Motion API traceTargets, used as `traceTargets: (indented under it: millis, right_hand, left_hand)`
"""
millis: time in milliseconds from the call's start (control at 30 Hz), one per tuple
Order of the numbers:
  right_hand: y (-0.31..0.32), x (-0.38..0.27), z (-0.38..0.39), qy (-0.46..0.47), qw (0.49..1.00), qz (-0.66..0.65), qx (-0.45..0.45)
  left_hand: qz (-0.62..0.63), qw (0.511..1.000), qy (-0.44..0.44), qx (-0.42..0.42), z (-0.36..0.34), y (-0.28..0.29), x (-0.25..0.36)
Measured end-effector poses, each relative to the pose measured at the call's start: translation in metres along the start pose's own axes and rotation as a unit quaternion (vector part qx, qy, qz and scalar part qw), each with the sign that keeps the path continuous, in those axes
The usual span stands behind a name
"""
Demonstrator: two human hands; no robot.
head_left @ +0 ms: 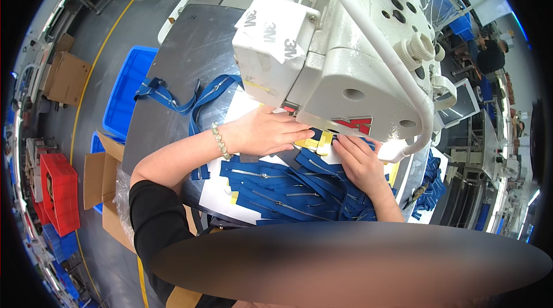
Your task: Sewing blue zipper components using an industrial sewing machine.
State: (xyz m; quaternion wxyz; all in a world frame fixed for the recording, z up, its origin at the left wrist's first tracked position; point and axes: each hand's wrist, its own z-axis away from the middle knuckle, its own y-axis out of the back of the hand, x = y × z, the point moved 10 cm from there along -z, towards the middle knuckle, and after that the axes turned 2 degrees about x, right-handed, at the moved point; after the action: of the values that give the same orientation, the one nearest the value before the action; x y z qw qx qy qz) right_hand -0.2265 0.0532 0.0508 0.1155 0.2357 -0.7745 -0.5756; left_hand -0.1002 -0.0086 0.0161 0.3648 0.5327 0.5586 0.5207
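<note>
- Under both hands lie blue zipper strips (299,190): woven cloth tape, matt, each with a thin line of shiny metal teeth down the middle.
- The left hand (268,132) rests flat on smooth white paper-like sheet (218,193); its wrist carries a bracelet (219,141) of pale, glossy beads.
- Between the fingertips of the left hand and the right hand (360,161) sit small yellow tape pieces (317,142), matt.
- Just above the hands rises the sewing machine (351,72): off-white painted metal, smooth with a dull sheen, scuffed in places.
- The table top (184,60) to the left of the left hand is dark grey, smooth and matt.
- Further left stands a blue crate (124,97) of glossy plastic, with rough brown cardboard boxes (98,178) beside it.
</note>
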Motion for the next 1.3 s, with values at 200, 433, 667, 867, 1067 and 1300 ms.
traceTargets:
  millis: [200, 433, 667, 867, 1067, 1300]
  right_hand:
    - [0.007, -0.021, -0.014, 0.049, 0.999, -0.009, 0.005]
    - [0.001, -0.036, -0.02, 0.098, 0.994, 0.039, 0.043]
    - [-0.007, -0.032, -0.02, 0.086, 0.995, 0.032, 0.026]
    - [-0.008, -0.024, -0.02, 0.066, 0.997, -0.023, 0.041]
    - [-0.01, -0.023, -0.022, 0.056, 0.997, -0.034, 0.029]
    - [-0.01, -0.027, -0.02, 0.062, 0.997, 0.012, 0.036]
  left_hand:
    - [0.037, 0.999, 0.011, -0.037, 0.002, -0.006, -0.004]
    - [0.035, 0.999, 0.003, -0.036, 0.001, -0.005, -0.004]
    - [-0.022, 0.998, -0.021, 0.055, 0.003, -0.001, -0.001]
    - [0.029, 0.999, -0.023, 0.022, 0.002, -0.004, -0.002]
    - [0.07, 0.997, -0.019, 0.0, 0.001, -0.007, -0.004]
    - [0.094, 0.996, 0.006, 0.004, -0.001, -0.012, -0.007]
